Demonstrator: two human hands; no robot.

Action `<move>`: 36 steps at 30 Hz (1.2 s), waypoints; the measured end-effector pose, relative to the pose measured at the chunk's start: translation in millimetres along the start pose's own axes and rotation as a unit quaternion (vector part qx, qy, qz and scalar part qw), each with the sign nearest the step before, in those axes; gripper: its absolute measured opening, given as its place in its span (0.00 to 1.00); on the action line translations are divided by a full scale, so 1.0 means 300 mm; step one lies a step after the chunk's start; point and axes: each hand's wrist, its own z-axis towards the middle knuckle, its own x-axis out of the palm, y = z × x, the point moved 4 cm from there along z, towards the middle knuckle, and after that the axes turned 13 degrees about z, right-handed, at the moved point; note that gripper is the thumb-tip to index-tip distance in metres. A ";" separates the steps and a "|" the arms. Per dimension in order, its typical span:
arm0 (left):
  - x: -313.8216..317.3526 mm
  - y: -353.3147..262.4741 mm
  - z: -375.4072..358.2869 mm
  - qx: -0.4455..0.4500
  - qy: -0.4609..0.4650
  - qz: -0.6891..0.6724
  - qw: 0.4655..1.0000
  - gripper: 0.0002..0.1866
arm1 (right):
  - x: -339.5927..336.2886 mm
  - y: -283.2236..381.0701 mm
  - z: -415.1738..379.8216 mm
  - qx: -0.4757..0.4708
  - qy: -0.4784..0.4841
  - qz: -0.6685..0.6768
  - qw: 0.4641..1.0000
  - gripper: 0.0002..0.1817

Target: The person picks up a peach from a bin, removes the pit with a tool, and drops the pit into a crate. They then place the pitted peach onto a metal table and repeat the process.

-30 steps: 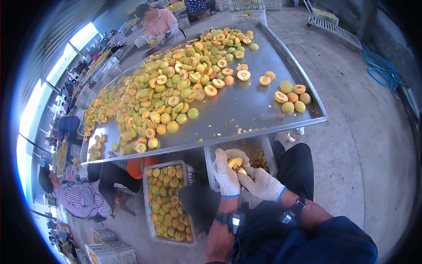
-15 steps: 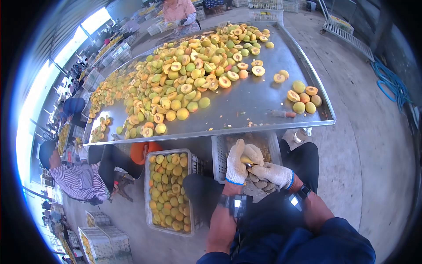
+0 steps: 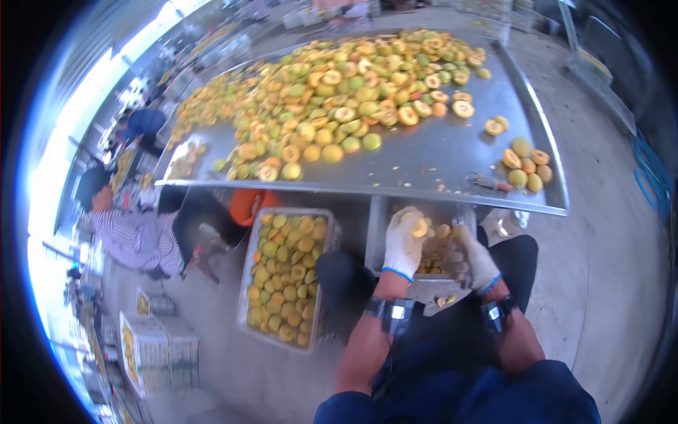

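A piece of fruit (image 3: 420, 227) is held in the fingers of the gloved left hand (image 3: 402, 244), above the bin (image 3: 376, 237). Its rounded outline seems to be turned toward the far right, though with the blur its long axis cannot be made out. The bin is bounded on its far side by the near edge of the table (image 3: 438, 152); on the left, the crate (image 3: 296, 211) is set apart from it by the left knee (image 3: 344, 279). A gap is left between the hands. On the tabletop, bare metal is left between the heap of fruit (image 3: 339, 92) and the small cluster of fruit (image 3: 526, 166) at the right. The gloved right hand (image 3: 474, 258) is curled over the bin's right side; whether anything is gripped there cannot be told. Both forearms are extended forward, the right hand being angled leftward.
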 end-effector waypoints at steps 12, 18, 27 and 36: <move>-0.679 -0.597 -0.258 0.218 -0.390 0.345 0.826 0.17 | -0.031 -0.009 -0.014 -0.052 -0.080 -0.010 0.995 0.22; -1.245 -0.443 -0.400 0.067 -0.491 0.330 0.803 0.21 | -0.053 -0.023 0.014 -0.097 -0.133 -0.113 0.980 0.24; -1.481 -0.374 -0.387 -0.009 -0.606 0.635 0.478 0.14 | -0.046 -0.065 0.067 -0.070 -0.164 -0.160 0.971 0.26; -1.416 -0.348 -0.366 0.116 -0.500 0.745 0.426 0.11 | -0.049 -0.064 0.084 -0.057 -0.191 -0.186 0.962 0.26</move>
